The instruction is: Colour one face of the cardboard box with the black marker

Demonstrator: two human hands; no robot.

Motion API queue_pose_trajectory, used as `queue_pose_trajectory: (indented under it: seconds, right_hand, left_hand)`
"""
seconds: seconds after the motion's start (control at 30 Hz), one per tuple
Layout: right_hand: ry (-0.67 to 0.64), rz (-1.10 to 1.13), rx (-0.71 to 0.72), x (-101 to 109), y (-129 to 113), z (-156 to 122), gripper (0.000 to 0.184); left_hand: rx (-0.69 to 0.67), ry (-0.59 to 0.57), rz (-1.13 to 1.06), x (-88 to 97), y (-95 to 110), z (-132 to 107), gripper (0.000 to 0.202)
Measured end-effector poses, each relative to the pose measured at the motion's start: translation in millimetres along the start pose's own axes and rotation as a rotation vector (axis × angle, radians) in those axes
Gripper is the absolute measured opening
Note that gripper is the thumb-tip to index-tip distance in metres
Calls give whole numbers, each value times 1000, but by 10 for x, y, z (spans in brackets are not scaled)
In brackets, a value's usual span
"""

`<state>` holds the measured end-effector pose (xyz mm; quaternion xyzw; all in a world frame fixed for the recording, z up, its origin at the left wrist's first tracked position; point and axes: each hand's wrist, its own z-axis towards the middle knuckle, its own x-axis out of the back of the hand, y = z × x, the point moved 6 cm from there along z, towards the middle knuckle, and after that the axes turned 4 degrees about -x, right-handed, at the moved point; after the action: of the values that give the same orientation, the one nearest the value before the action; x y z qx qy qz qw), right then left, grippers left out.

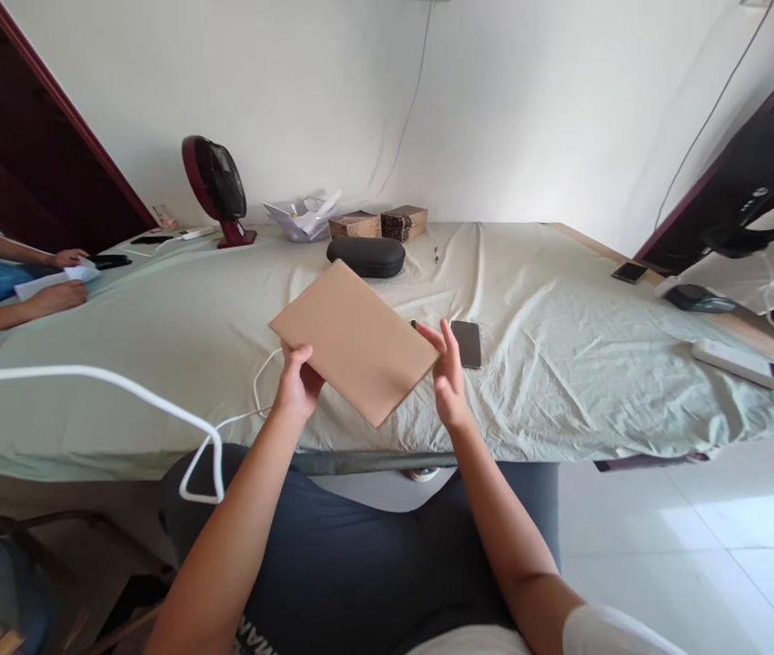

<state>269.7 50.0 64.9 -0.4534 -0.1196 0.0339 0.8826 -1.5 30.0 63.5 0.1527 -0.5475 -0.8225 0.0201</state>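
Observation:
A flat brown cardboard rectangle [356, 341] is tilted in the air above the near edge of the cloth-covered table. My left hand [297, 387] grips its lower left edge, thumb on top and the other fingers hidden underneath. At its right corner is my right hand [449, 377], fingers extended and thumb apart; whether the fingertips touch the corner I cannot tell. Just behind that hand a dark phone [467, 344] lies on the pale green cloth [537, 318]. Beyond the cardboard sits a black zip case [366, 257].
Along the wall stand a dark red fan [216, 186], a white paper-filled basket [301, 218] and two small boxes [404, 222]. At left, another person's hands [63, 296] hold paper. A white cable [86, 371] crosses the left foreground. A power strip [741, 364] lies at right.

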Motion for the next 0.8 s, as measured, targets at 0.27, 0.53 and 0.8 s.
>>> queue_pose_trajectory:
  seconds: [0.27,0.53,0.8]
  right_hand:
    - [-344,99,-170,-53,105,-25,132]
    - [88,-143,-101,-42,-124,4,143]
    - [89,-186,-80,-92,-370,-40,91]
  left_hand:
    - [-251,-360,95,-257,262,-256,131]
    - [-224,-114,345,-537,108,-380,109]
    - [-328,-21,486,-623,40,-505,151]
